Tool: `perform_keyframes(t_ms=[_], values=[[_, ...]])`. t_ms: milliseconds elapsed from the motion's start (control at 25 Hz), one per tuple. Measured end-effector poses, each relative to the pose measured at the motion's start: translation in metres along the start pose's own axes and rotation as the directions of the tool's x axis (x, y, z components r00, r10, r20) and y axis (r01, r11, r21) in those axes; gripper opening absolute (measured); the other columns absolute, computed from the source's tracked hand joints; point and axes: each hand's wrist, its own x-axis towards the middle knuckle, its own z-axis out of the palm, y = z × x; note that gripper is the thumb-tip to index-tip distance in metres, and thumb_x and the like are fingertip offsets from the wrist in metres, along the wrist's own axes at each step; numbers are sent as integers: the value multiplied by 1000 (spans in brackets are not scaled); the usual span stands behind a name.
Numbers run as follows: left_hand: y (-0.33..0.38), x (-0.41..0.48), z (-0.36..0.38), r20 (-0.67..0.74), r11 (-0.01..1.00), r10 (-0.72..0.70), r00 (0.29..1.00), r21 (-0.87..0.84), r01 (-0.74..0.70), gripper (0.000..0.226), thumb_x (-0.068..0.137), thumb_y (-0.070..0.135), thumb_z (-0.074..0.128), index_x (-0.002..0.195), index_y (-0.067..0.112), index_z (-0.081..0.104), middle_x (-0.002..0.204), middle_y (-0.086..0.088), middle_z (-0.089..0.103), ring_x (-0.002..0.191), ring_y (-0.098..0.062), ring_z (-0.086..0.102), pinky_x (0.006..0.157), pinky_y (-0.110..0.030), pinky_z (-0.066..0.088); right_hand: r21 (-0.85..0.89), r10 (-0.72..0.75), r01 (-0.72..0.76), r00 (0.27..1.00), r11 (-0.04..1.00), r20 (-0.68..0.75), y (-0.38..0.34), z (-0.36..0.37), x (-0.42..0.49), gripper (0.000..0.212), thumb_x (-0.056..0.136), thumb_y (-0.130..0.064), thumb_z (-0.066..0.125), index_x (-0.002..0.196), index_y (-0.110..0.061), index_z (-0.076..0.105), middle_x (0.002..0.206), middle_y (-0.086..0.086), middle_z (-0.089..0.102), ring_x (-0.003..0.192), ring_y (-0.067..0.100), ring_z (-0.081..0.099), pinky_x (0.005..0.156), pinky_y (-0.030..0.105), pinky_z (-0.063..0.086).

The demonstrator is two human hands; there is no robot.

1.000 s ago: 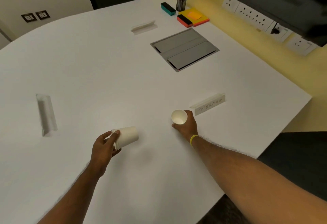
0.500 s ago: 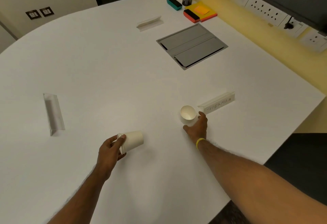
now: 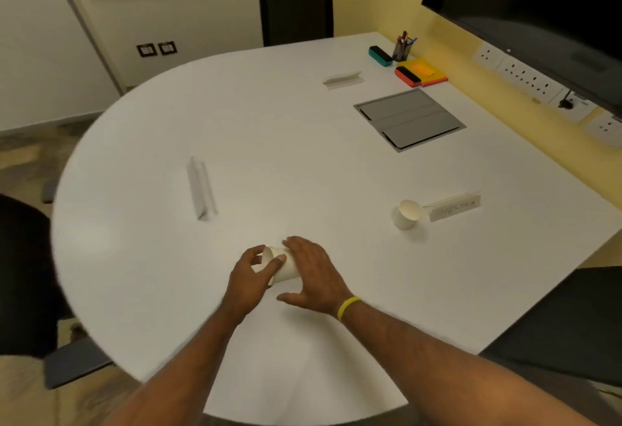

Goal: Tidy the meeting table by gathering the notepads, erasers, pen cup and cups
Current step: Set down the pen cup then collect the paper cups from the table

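A white paper cup (image 3: 281, 265) lies on its side near the table's front, rim toward the left. My left hand (image 3: 250, 277) grips it at the rim. My right hand (image 3: 311, 275) rests over its far side with fingers spread. A second white paper cup (image 3: 407, 214) stands upright and alone to the right, beside a name card (image 3: 454, 206). At the far right corner sit a teal eraser (image 3: 380, 55), a pen cup (image 3: 401, 50), a red-and-black eraser (image 3: 407, 76) and yellow and orange notepads (image 3: 425, 71).
The white table (image 3: 269, 142) has a grey cable hatch (image 3: 409, 119) set in it and two more folded name cards (image 3: 201, 188) (image 3: 341, 78). Black chairs stand at the far side (image 3: 295, 13), left and right. Wall sockets (image 3: 525, 77) line the yellow wall.
My right hand let go of the upright cup and moved left onto the cup held by my left hand. The camera view shifted, showing more of the room.
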Motion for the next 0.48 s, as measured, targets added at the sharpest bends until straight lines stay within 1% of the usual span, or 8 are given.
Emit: perform_keyframes(t_ms=[80, 160, 200, 280, 360, 480], values=[[-3, -18, -35, 11, 999, 34, 999, -7, -34, 51, 84, 41, 73, 127, 20, 55, 117, -1, 62, 103, -20, 65, 85, -47, 59, -22, -38, 38, 999, 999, -5, -52, 19, 10, 89, 72, -47, 79, 143, -9, 44, 144, 7, 49, 134, 21, 44, 114, 32, 29], [-4, -31, -69, -1, 999, 50, 999, -19, -50, 51, 83, 44, 73, 125, 23, 56, 116, 2, 62, 104, -19, 66, 87, -45, 59, -15, -37, 37, 999, 999, -23, -90, 30, 19, 78, 73, -43, 79, 137, -10, 50, 134, 3, 57, 122, 20, 54, 106, 35, 41], [-6, -36, -85, -1, 998, 56, 998, -25, -56, 51, 81, 45, 74, 124, 24, 56, 115, 3, 62, 103, -18, 66, 86, -44, 59, -16, -37, 37, 999, 999, -16, -104, 33, 23, 73, 73, -41, 79, 134, -11, 52, 128, 2, 60, 115, 21, 57, 100, 36, 45], [-7, -45, -116, 6, 997, 66, 998, -38, -66, 53, 78, 47, 77, 122, 26, 57, 113, 3, 62, 101, -16, 67, 84, -42, 60, -35, -49, 49, 999, 998, 7, -130, 39, 28, 67, 74, -37, 78, 131, -11, 54, 121, 2, 62, 106, 22, 59, 92, 38, 48], [-8, -50, -139, 10, 997, 65, 998, -43, -64, 53, 77, 46, 78, 121, 25, 57, 113, 2, 62, 99, -17, 67, 82, -40, 61, -49, -64, 65, 998, 997, 28, -147, 45, 32, 64, 75, -33, 77, 131, -12, 53, 119, 4, 62, 102, 24, 60, 89, 39, 49], [-9, -53, -165, 8, 996, 78, 997, -36, -78, 51, 78, 43, 78, 121, 25, 57, 112, 1, 62, 99, -20, 68, 80, -38, 61, -86, -90, 95, 994, 992, 60, -164, 53, 40, 62, 75, -31, 75, 130, -14, 53, 117, 3, 63, 100, 23, 60, 87, 39, 50]])
